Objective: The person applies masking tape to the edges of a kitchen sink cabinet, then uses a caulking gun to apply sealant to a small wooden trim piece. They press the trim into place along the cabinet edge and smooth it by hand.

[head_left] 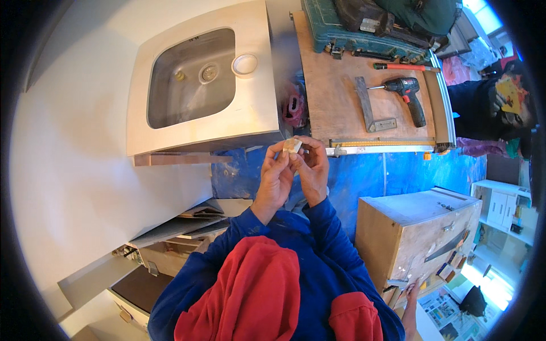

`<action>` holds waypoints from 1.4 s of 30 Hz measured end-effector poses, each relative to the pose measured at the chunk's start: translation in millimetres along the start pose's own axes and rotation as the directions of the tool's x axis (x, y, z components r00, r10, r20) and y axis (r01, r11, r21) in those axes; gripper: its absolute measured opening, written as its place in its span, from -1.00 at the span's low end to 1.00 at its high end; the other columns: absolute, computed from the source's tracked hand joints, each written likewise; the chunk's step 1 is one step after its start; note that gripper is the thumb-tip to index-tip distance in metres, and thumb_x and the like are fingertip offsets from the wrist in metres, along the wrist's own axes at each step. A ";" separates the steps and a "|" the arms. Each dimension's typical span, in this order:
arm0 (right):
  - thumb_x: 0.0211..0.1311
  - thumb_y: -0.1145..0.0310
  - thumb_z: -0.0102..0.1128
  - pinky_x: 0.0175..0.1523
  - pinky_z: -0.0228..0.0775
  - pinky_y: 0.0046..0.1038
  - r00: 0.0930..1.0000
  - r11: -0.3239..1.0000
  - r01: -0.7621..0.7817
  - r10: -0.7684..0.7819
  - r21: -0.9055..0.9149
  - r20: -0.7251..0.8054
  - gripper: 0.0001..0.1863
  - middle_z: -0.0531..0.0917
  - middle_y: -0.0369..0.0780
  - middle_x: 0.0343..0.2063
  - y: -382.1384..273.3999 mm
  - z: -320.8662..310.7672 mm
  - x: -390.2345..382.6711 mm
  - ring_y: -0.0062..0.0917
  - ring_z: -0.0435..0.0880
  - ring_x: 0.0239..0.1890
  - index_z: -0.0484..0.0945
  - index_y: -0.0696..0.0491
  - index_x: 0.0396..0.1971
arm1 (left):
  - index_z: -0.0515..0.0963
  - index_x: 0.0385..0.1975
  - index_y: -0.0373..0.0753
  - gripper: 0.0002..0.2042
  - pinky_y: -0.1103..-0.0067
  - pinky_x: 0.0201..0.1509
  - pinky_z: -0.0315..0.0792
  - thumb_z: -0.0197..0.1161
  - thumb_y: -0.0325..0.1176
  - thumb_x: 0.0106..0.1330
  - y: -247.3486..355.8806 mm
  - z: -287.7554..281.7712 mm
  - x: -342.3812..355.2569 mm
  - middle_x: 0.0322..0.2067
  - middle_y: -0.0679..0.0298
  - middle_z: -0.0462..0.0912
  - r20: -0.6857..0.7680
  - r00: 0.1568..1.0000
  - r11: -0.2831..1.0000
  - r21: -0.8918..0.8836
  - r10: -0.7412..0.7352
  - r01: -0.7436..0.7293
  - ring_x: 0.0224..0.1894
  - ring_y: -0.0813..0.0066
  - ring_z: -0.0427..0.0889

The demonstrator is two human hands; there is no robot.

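Observation:
In front of my chest both hands hold one small, pale block-like piece [293, 146] with a whitish face and a tan edge. I cannot make out what it is exactly. My left hand [274, 181] pinches its left side between thumb and fingers. From the right, the fingertips and thumb of my right hand [313, 170] press against it. The fingers hide part of the piece. Just beyond my hands lie the corner of the sink counter [259, 122] and the edge of a wooden workbench [335, 85].
A cordless drill [406, 94], a try square [369, 111] and a red-handled tool [404, 66] lie on the workbench, behind them a green tool case [369, 28]. A round white ring [245, 64] sits beside the basin. A wooden cabinet [392, 227] stands right; a person's hand [412, 295] is near it.

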State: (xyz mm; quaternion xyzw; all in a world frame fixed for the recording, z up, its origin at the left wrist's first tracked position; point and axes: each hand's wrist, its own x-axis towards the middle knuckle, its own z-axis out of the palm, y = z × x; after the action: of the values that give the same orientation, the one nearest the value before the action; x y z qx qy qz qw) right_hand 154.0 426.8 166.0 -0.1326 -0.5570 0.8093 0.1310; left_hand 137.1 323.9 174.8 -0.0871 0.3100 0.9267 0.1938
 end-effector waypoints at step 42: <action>0.14 0.61 0.41 0.08 0.61 -0.34 0.985 0.943 0.040 0.017 -0.331 0.170 -0.52 0.57 -0.14 -0.01 97.6 -25.6 95.9 -0.30 0.65 0.00 0.57 0.00 0.08 | 0.40 0.25 -0.20 -0.54 0.46 0.17 0.45 0.27 -0.10 0.50 -2.1 -162.7 -88.9 0.18 0.16 0.56 -0.527 0.806 0.682 0.487 -0.269 0.546 0.10 0.43 0.60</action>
State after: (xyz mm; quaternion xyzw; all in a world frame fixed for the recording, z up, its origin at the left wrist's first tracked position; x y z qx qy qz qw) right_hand 67.7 449.9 59.2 -0.0799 -0.6958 0.7110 0.0633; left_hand 225.6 199.4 69.7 -0.2811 0.6009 0.6628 0.3473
